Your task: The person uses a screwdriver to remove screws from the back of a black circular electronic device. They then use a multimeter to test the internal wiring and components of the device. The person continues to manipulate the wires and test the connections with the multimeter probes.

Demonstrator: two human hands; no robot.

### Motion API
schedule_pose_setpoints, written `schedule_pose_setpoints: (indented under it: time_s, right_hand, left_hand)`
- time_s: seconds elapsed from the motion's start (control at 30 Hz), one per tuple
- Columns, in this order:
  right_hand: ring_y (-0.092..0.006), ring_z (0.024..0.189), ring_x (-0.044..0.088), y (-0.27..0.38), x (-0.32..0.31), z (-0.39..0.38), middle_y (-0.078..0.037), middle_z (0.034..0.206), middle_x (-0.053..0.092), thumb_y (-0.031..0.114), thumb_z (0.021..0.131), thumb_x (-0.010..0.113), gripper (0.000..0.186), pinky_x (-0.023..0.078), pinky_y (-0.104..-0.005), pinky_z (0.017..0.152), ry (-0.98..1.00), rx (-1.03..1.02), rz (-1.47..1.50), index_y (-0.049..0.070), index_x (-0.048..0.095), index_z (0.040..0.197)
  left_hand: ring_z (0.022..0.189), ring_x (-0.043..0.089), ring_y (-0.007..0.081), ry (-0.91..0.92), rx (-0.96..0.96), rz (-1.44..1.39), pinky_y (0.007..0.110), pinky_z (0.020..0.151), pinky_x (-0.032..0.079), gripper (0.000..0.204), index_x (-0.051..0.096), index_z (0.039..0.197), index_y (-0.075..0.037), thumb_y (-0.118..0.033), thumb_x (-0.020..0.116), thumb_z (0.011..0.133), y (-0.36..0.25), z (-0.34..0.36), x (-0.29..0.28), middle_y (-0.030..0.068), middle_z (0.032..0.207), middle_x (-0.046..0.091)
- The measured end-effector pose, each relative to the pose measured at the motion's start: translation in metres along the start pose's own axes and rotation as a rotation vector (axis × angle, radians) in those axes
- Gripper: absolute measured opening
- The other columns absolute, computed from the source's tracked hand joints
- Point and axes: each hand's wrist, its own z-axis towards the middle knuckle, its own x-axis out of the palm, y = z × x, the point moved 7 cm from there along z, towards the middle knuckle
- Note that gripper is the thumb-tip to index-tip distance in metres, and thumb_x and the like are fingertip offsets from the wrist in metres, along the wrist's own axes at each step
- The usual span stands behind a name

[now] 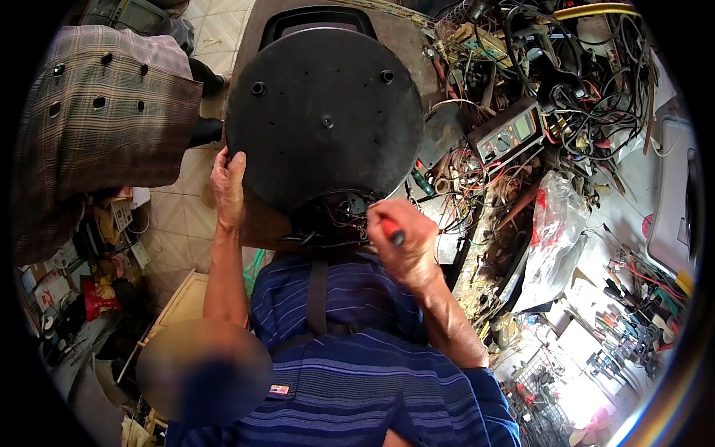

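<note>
A round black appliance (pixel 320 141) with two stubby feet and a loop handle at its far side lies before me, seemingly underside up. My left hand (pixel 229 186) grips its left rim, thumb on top and fingers at the edge. At the near right edge of the appliance, my right hand (pixel 408 242) is wrapped round a screwdriver (pixel 392 229) with a red and black handle; its shaft and tip are hidden. Thin wires (pixel 344 212) show in an opening at the near rim, just left of my right hand.
To the right, a multimeter (pixel 510 134) lies among tangled cables (pixel 588 97). A clear plastic bag (pixel 555 231) and many small parts sit nearer. Another person in a plaid garment (pixel 119 112) stands at the left, above a tiled floor (pixel 179 208).
</note>
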Motion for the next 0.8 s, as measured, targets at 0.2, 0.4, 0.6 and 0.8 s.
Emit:
schedule_pose_setpoints:
  time_s: [0.2, 0.4, 0.6, 0.8]
  right_hand:
    - [-0.0227, 0.071, 0.07, -0.025, -0.013, 0.01, -0.013, 0.082, 0.071, 0.007, 0.089, 0.077, 0.008, 0.054, -0.0328, 0.066, -0.023, 0.271, 0.087, 0.0, 0.073, 0.089]
    - [-0.0265, 0.073, 0.071, -0.003, -0.009, 0.01, -0.015, 0.085, 0.072, 0.008, 0.088, 0.079, 0.011, 0.055, -0.034, 0.067, -0.029, 0.184, 0.056, 0.0, 0.072, 0.091]
    - [-0.0311, 0.083, 0.075, 0.044, -0.02, -0.029, -0.016, 0.096, 0.074, 0.003, 0.079, 0.084, 0.023, 0.062, -0.0367, 0.072, -0.043, -0.212, -0.162, 0.0, 0.071, 0.097]
    - [-0.0304, 0.081, 0.075, 0.048, -0.011, -0.06, -0.016, 0.101, 0.074, 0.001, 0.074, 0.086, 0.033, 0.063, -0.0367, 0.068, -0.043, -0.311, -0.188, 0.001, 0.069, 0.102]
  left_hand:
    - [0.106, 0.057, 0.0098, -0.014, 0.001, -0.008, 0.027, 0.098, 0.046, 0.057, 0.052, 0.139, 0.005, -0.034, 0.07, 0.101, 0.002, 0.001, 0.0, 0.0035, 0.119, 0.062]
    - [0.112, 0.058, 0.0114, 0.006, -0.034, -0.019, 0.027, 0.1, 0.046, 0.059, 0.053, 0.139, 0.005, -0.035, 0.072, 0.099, 0.004, -0.001, 0.0, 0.0064, 0.125, 0.063]
    - [0.112, 0.061, 0.0131, -0.059, -0.029, 0.013, 0.028, 0.101, 0.048, 0.06, 0.056, 0.137, 0.004, -0.038, 0.074, 0.098, 0.01, 0.001, -0.006, 0.0086, 0.126, 0.065]
    - [0.108, 0.063, 0.0146, 0.01, -0.058, -0.059, 0.029, 0.098, 0.051, 0.063, 0.057, 0.136, 0.003, -0.042, 0.075, 0.096, 0.014, 0.004, -0.003, 0.0084, 0.123, 0.066]
